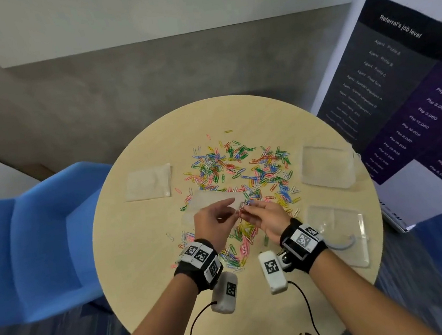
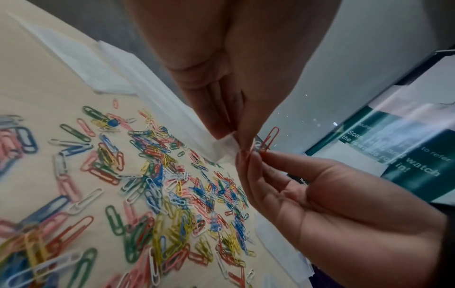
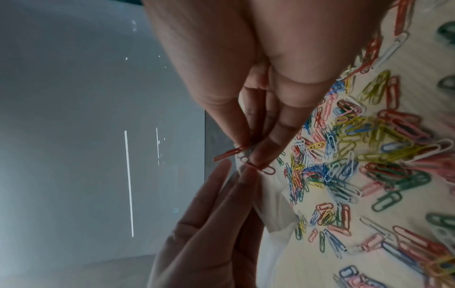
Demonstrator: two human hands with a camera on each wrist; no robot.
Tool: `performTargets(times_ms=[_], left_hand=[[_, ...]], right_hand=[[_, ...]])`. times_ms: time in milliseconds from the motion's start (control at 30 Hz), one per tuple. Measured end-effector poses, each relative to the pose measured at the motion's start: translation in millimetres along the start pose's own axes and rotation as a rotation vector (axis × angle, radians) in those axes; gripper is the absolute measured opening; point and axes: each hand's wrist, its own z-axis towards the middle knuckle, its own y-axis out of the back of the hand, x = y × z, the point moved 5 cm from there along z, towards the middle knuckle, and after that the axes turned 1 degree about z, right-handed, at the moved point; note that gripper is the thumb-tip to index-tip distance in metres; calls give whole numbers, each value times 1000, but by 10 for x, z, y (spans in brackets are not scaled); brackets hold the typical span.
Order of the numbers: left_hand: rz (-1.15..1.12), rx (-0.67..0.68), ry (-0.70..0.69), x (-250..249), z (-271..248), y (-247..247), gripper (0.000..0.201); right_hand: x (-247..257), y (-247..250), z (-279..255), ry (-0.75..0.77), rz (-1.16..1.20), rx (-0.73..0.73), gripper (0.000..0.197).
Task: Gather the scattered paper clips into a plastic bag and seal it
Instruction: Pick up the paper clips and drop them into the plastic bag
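From the head view, we have both hands meeting over the near middle of the round worktop (image 1: pixel 147 259): our left hand (image 1: pixel 214 222) pinches the lifted edge of a clear plastic bag (image 1: pixel 212 197), and our right hand (image 1: pixel 269 218) pinches a few paper clips at that edge, while the scattered paper clips (image 1: pixel 241 164) lie mostly beyond and under our wrists. To do this step well, we judge the bag mouth should be held open and steady, so the clips drop fully inside before we let go. Three more clear bags lie flat: one to the left (image 1: pixel 148 182), two on the right (image 1: pixel 325 167) (image 1: pixel 339 232). A blue chair (image 1: pixel 42 239) stands to the left, a printed banner (image 1: pixel 405 94) to the right, on grey floor. In the left wrist view, our left fingertips (image 2: pixel 229 128) nip the bag's white corner, and the right hand's fingers grip a red clip (image 2: pixel 269 141) just beside it. In the right wrist view, the right fingers close on red clips (image 3: pixel 256 165) touching the bag's edge, with the left fingers directly below.
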Motion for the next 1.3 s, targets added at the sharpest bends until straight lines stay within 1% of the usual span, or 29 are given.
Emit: performTargets(times_ms=[133,200,300,333,367,400,433,467,567,600,667,733,800,833,900,967,1000,1033,1067,1100,1133,1167,1200,1233,1300], left_hand=[[-20,67,-36,-19,-6,2,33],[-60,118,-38,-14,-29,-19,31],[-60,185,-63,-23,-67,-73,32],[-53,193,-67,-18,-68,-82,32],[-41,194,-63,-8,-60,-80,33],[-22,195,-53,4,-50,-71,34],[7,194,-41,27,-33,-55,34],[35,190,-30,52,-17,-36,34],[92,147,5,120,35,26,32],[103,127,16,131,51,45,30],[113,107,31,122,83,73,27],[100,101,35,90,96,97,23],[75,88,55,70,107,145,20],[71,70,74,67,119,190,20],[95,-8,107,73,155,355,20],[108,-113,116,69,180,604,20],[109,-160,109,61,186,741,20],[111,-211,101,70,174,904,20],[112,-262,94,77,153,1074,20],[112,-310,88,88,123,1246,20],[112,-352,83,90,85,1413,19],[114,-386,81,103,45,1568,17],[114,-408,84,126,-2,1705,15],[110,-422,96,170,-53,1819,12],[98,-438,133,292,-155,1991,9]], right_hand=[[-17,-49,-3,-66,-83,37,14],[-21,-61,-4,-107,-34,61,20],[-28,-85,9,-135,157,62,28],[-44,-96,15,-130,190,56,30],[-63,-122,21,-121,172,64,31],[-88,-152,17,-112,91,77,33],[-100,-191,7,-91,-58,95,34],[-96,-223,-12,-48,-291,110,34],[38,-288,-42,138,-1135,103,27],[68,-303,-28,187,-1331,105,23],[109,-367,15,246,-1568,115,22],[151,-478,9,294,-1667,123,21],[242,-591,-54,380,-1662,148,20],[315,-622,-109,461,-1573,155,18],[475,-576,-233,578,-1279,112,12],[537,-336,-271,591,-1059,-10,9],[498,-170,-253,545,-1046,-64,10],[385,-7,-207,438,-1095,-88,19],[216,167,-161,273,-1192,-103,35],[21,336,-140,100,-1304,-110,57],[-165,478,-144,-29,-1420,-118,80],[-324,577,-160,-92,-1507,-122,97],[-464,628,-167,-106,-1568,-124,109],[-578,624,-181,-96,-1601,-122,117],[-740,518,-176,-34,-1603,-114,122]])
